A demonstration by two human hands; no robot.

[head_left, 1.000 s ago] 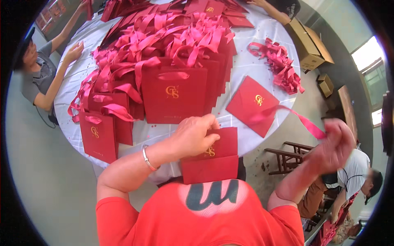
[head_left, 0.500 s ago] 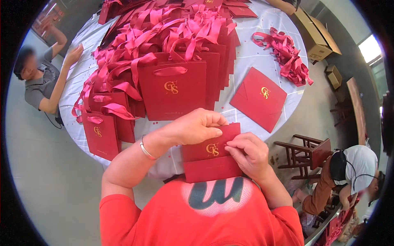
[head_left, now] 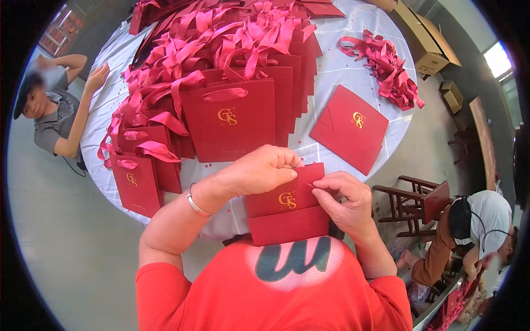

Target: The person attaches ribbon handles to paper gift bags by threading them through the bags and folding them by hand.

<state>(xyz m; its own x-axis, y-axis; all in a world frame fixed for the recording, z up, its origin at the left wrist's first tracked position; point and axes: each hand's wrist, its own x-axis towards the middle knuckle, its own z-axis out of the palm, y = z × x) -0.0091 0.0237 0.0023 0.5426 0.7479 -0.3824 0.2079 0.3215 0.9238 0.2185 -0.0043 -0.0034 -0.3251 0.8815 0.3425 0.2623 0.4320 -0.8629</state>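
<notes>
A small dark-red paper gift bag (head_left: 287,227) with a gold emblem is held against my chest at the table's near edge. Its lower part is folded up toward me. My left hand (head_left: 259,172) is closed at the bag's upper edge, fingers curled over it. Beside the bag's right side, my right hand (head_left: 348,203) pinches with thumb and forefinger. A tiny reddish bit shows at its fingertips, too small to name. Just beyond my hands stands a larger red gift bag (head_left: 229,138) with a pink ribbon handle.
Rows of red bags with ribbon handles cover the white-clothed round table (head_left: 309,135). Flat red bags (head_left: 350,129) and a heap of pink ribbons (head_left: 386,71) lie to the right. A person (head_left: 58,110) sits at left. Wooden stools (head_left: 417,201) and another person (head_left: 475,220) are at right.
My right hand has shifted slightly right, away from the bag's face, its fingers still pinched. My left hand keeps its hold. The person at left has raised an arm to the head.
</notes>
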